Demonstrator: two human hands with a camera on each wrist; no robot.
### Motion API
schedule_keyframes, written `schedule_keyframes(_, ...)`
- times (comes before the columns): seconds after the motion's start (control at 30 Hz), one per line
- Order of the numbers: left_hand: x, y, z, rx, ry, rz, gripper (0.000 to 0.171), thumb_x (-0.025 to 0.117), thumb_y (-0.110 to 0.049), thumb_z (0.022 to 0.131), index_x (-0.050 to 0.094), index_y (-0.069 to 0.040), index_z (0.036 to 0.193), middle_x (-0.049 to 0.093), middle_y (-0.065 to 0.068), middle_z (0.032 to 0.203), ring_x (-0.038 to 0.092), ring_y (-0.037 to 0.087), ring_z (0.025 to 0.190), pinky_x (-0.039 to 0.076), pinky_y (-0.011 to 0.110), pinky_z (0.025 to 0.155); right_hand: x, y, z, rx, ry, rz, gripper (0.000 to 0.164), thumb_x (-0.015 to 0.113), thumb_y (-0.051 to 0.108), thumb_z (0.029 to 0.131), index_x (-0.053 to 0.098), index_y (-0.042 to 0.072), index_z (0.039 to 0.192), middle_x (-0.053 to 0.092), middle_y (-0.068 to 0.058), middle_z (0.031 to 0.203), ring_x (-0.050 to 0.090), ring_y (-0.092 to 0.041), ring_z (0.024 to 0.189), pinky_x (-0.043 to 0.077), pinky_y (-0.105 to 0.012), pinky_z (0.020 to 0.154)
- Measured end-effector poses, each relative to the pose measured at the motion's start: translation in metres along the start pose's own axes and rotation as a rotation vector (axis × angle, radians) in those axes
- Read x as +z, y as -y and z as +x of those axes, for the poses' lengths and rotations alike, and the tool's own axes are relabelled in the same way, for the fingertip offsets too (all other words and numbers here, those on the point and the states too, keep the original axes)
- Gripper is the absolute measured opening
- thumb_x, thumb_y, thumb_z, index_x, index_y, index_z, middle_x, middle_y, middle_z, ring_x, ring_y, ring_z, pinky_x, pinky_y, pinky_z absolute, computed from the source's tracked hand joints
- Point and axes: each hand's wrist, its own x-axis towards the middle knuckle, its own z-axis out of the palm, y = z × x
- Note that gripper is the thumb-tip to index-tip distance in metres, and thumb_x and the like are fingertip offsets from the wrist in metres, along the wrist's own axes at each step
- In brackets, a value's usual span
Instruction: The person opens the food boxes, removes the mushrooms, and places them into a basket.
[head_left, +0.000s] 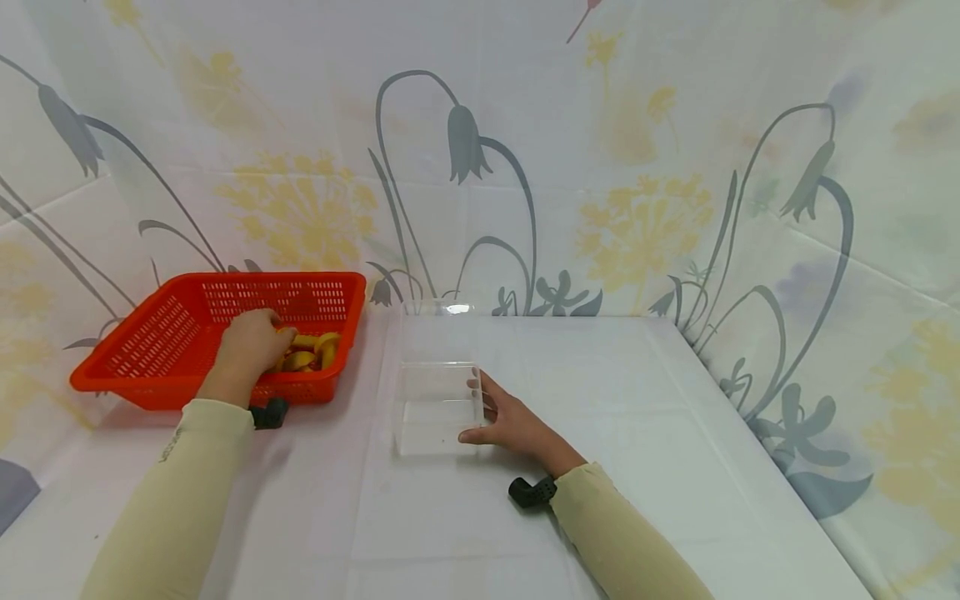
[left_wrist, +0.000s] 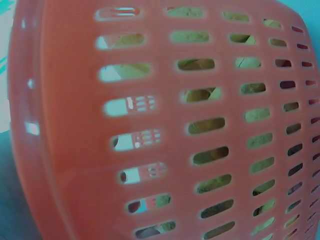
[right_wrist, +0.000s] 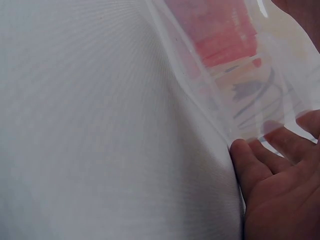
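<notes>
My left hand [head_left: 251, 346] reaches down into a red plastic basket [head_left: 157, 358], at its right end. Yellow pieces [head_left: 311, 350], some long and curved, lie beside and under the fingers; their exact kind is unclear. The fingertips are hidden, so I cannot see whether anything is held. In the left wrist view the slotted basket wall [left_wrist: 75, 150] covers the hand, with yellowish shapes behind its slots. At the right side of a clear plastic box [head_left: 438, 383], my right hand [head_left: 513, 421] rests with thumb and fingers spread against the wall. Its fingertips touch the box in the right wrist view.
The box stands on a white-covered table [head_left: 427, 525], to the right of the basket. A clear raised panel [head_left: 438, 308] shows behind the box. Flower-printed cloth [head_left: 570, 150] hangs at the back and right. A grey object [head_left: 15, 492] sits at the left edge.
</notes>
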Motion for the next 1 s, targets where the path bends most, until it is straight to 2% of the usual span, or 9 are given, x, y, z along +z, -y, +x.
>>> schedule_keyframes(0.2, 0.0, -0.008, -0.006, 0.038, -0.011, 0.032, 0.058, 0.055, -0.034, 0.097, 0.043, 0.008, 0.136, 0.05, 0.032, 0.127, 0.049, 0.045, 0.106, 0.045, 0.061, 0.098, 0.001, -0.001, 0.001, -0.007, 0.002, 0.013, 0.116, 0.084, 0.04, 0.072, 0.006, 0.03, 0.156, 0.025, 0.001, 0.16, 0.035, -0.021, 0.144, 0.033, -0.044, 0.116)
schedule_keyframes(0.33, 0.001, -0.018, -0.013, 0.071, -0.03, 0.068, 0.06, 0.057, -0.036, 0.095, 0.045, 0.007, 0.135, 0.05, 0.032, 0.127, 0.049, 0.046, 0.108, 0.045, 0.063, 0.097, 0.0, -0.002, 0.001, -0.009, 0.004, 0.036, 0.117, 0.085, 0.039, 0.072, 0.005, 0.03, 0.156, 0.024, 0.0, 0.161, 0.034, -0.022, 0.144, 0.034, -0.044, 0.115)
schedule_keyframes(0.57, 0.012, -0.035, -0.024, 0.156, -0.088, 0.137, 0.059, 0.058, -0.041, 0.093, 0.049, 0.002, 0.133, 0.05, 0.028, 0.123, 0.048, 0.044, 0.107, 0.047, 0.063, 0.093, -0.007, -0.005, 0.0, -0.033, 0.016, 0.054, 0.117, 0.085, 0.034, 0.072, 0.005, 0.027, 0.157, 0.023, -0.006, 0.161, 0.033, -0.025, 0.145, 0.036, -0.044, 0.114)
schedule_keyframes(0.7, 0.02, -0.043, -0.036, 0.22, -0.137, 0.171, 0.057, 0.059, -0.041, 0.093, 0.051, 0.001, 0.131, 0.053, 0.026, 0.12, 0.05, 0.043, 0.105, 0.047, 0.063, 0.091, -0.015, -0.003, -0.004, -0.052, 0.039, 0.036, 0.116, 0.083, 0.03, 0.075, 0.002, 0.02, 0.157, 0.017, -0.009, 0.163, 0.028, -0.026, 0.147, 0.033, -0.043, 0.115)
schedule_keyframes(0.8, 0.027, -0.045, -0.045, 0.271, -0.184, 0.182, 0.052, 0.059, -0.037, 0.093, 0.054, 0.0, 0.128, 0.056, 0.026, 0.119, 0.052, 0.043, 0.104, 0.047, 0.064, 0.09, -0.022, -0.002, -0.009, -0.036, 0.048, 0.055, 0.106, 0.077, 0.028, 0.083, 0.002, 0.02, 0.157, 0.014, -0.008, 0.163, 0.026, -0.028, 0.147, 0.031, -0.044, 0.116)
schedule_keyframes(0.87, 0.032, -0.046, -0.05, 0.297, -0.208, 0.187, 0.05, 0.06, -0.036, 0.092, 0.056, 0.0, 0.127, 0.057, 0.026, 0.12, 0.053, 0.043, 0.106, 0.047, 0.065, 0.09, -0.028, -0.001, -0.012, -0.025, 0.029, 0.062, 0.094, 0.069, 0.027, 0.09, 0.003, 0.023, 0.157, 0.015, -0.007, 0.163, 0.026, -0.029, 0.147, 0.031, -0.046, 0.117)
schedule_keyframes(0.93, 0.036, -0.047, -0.053, 0.312, -0.22, 0.19, 0.05, 0.06, -0.036, 0.092, 0.056, -0.002, 0.128, 0.056, 0.025, 0.123, 0.052, 0.044, 0.11, 0.046, 0.066, 0.09, -0.035, 0.002, -0.015, -0.022, -0.023, 0.041, 0.079, 0.058, 0.03, 0.097, 0.006, 0.027, 0.157, 0.018, -0.005, 0.162, 0.024, -0.028, 0.148, 0.028, -0.049, 0.118)
schedule_keyframes(1.0, 0.039, -0.048, -0.056, 0.319, -0.22, 0.199, 0.052, 0.061, -0.036, 0.092, 0.055, -0.003, 0.131, 0.054, 0.025, 0.127, 0.05, 0.044, 0.114, 0.044, 0.068, 0.092, -0.041, 0.007, -0.017, -0.054, -0.109, -0.036, 0.069, 0.049, 0.036, 0.101, 0.009, 0.025, 0.157, 0.022, -0.006, 0.161, 0.024, -0.029, 0.148, 0.027, -0.051, 0.118)
